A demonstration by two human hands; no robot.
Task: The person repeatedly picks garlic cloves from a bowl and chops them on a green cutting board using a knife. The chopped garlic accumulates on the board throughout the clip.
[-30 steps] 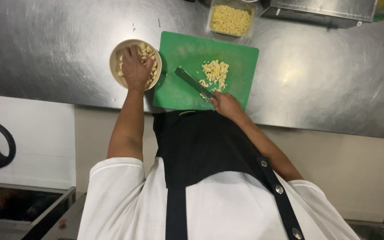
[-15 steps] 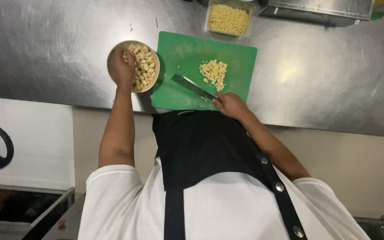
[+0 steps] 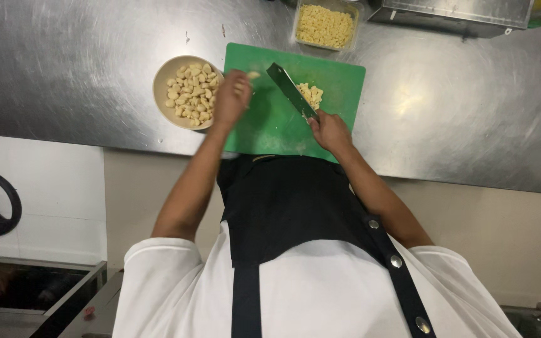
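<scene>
Garlic on the green board, seen from the head camera.
The left hand (image 3: 231,99) pinches a clove (image 3: 253,75) beside the bowl (image 3: 163,84) on the steel worktop (image 3: 64,62); the right hand (image 3: 329,130) closes around the knife (image 3: 290,90), its handle hidden, blade partly covering the chopped pile (image 3: 312,94) on the cutting board (image 3: 270,125).

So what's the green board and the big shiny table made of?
The green cutting board looks like plastic: flat, even colour and a matte face with no wood grain. The table looks like stainless steel: grey, brushed, with fine scratches and soft glare from the lights. The look alone cannot make either certain.
</scene>
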